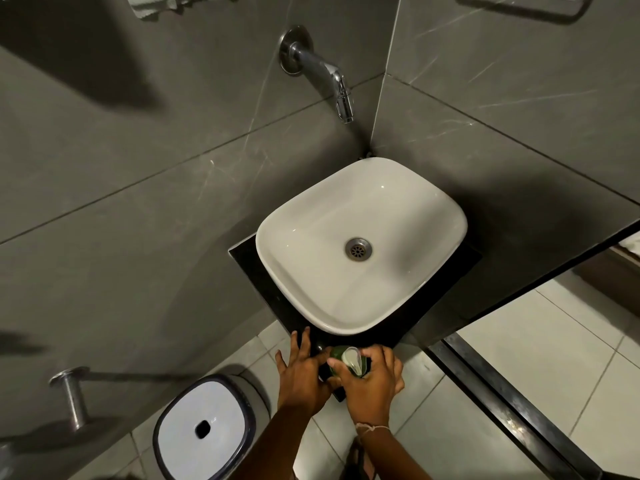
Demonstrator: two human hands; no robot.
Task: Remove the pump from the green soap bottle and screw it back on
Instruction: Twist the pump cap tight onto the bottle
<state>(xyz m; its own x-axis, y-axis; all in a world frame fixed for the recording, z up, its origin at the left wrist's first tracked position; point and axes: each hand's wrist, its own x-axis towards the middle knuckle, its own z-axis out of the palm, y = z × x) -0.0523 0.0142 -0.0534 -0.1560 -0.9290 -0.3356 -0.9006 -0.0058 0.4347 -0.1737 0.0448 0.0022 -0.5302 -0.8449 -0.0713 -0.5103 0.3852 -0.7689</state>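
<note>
Green soap bottle point(337, 355) stands on the black table point(277, 303) at 6 o'clock from the white basin point(433, 216). Right hand point(372, 382) has its grip closed around the white pump point(354, 360). Left hand point(301, 372) touches the bottle's side at 9 o'clock, fingers spread.

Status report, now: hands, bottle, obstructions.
Right hand grip on pump. Left hand steadies green soap bottle on counter edge. Pump seating unclear. Nothing in the way.
</note>
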